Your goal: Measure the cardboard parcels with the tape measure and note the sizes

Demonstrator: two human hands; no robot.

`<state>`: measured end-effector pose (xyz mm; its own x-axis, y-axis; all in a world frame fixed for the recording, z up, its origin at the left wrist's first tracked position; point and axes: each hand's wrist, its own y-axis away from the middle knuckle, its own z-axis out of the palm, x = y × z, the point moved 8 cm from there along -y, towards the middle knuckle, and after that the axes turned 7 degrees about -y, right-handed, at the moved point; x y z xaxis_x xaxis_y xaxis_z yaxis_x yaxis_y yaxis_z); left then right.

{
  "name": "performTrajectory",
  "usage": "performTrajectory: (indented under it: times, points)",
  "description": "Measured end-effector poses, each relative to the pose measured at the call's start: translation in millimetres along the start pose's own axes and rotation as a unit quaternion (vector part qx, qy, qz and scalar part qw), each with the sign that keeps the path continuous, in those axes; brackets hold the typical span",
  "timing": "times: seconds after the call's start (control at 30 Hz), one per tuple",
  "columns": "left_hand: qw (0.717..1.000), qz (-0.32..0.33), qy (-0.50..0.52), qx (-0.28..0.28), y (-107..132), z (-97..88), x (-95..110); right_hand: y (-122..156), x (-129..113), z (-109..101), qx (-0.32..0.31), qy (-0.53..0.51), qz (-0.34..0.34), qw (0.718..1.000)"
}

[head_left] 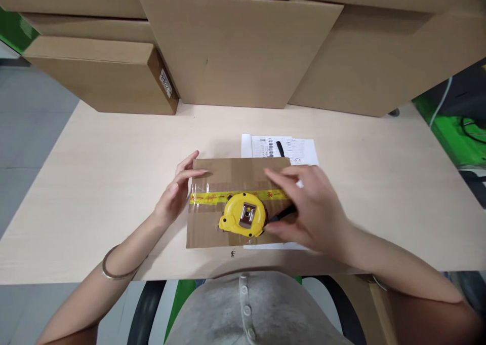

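A flat brown cardboard parcel [228, 175] sealed with a strip of yellow tape lies on the table in front of me. A yellow tape measure [243, 215] rests on top of it, near its front edge. My left hand [177, 193] is open, fingers resting against the parcel's left edge. My right hand [307, 205] hovers over the parcel's right side with fingers spread, thumb close to the tape measure's black strap [283, 213]. Whether it touches the tape measure I cannot tell.
A printed sheet [299, 150] with a black pen [280, 148] on it lies behind and under the parcel. Large cardboard boxes [235, 46] are stacked along the back of the light wooden table [94, 173]. Green equipment [451, 127] stands at the right.
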<state>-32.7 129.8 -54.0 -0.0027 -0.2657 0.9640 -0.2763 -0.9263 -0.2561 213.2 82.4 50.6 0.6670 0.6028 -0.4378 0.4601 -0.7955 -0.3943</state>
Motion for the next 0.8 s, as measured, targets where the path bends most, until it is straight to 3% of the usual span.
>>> performTrajectory:
  times: [0.07, 0.17, 0.33, 0.47, 0.63, 0.7, 0.8]
  points:
    - [1.0, -0.011, -0.007, -0.012, 0.8, 3.5, -3.8, -4.3, -16.9, 15.8, -0.061, -0.001, -0.01, 0.998]
    - [1.0, -0.018, 0.011, -0.014, -0.1, 6.3, -6.5, -8.7, -26.0, 32.0, -0.121, -0.082, 0.001, 0.989]
    - [0.998, -0.031, 0.057, -0.01, -1.9, 6.8, -10.6, -19.9, -23.3, 45.6, -0.148, -0.199, 0.058, 0.967]
    - [0.991, -0.078, 0.104, 0.0, -1.9, 5.1, -21.9, -50.7, -39.4, 50.7, -0.137, -0.254, -0.018, 0.957]
    - [0.98, -0.135, 0.14, -0.03, 0.4, 8.4, -29.6, -76.0, -61.7, 74.4, -0.279, -0.208, -0.077, 0.935]
    - [0.985, -0.116, 0.115, -0.047, -0.7, 6.7, -26.0, -77.4, -65.5, 76.5, -0.292, -0.165, -0.098, 0.937]
    - [0.996, -0.031, 0.05, -0.074, -3.6, 2.0, -14.8, -71.2, -60.5, 71.6, -0.282, -0.15, -0.098, 0.943]
